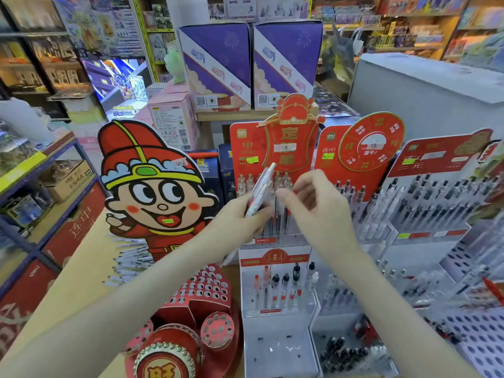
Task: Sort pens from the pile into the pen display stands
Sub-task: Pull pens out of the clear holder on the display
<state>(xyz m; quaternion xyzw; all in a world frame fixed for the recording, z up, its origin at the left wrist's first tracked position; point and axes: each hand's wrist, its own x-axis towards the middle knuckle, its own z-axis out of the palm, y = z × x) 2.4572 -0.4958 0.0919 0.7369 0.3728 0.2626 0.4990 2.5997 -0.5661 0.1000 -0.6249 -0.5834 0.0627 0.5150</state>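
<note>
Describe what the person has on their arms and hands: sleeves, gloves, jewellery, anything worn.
Nothing worn is visible. Both forearms are bare all the way to the bottom edge of the picture, with no sleeve or cuff in view. The left hand and the right hand have no gloves. No watch, bracelet or band shows at either wrist, and no ring shows on the fingers that can be seen.

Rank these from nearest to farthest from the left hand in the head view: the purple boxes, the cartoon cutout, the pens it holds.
1. The pens: in the grip of the left hand itself, touching it.
2. The cartoon cutout: standing just to the hand's left.
3. The purple boxes: at the back, raised behind the stands.
</note>
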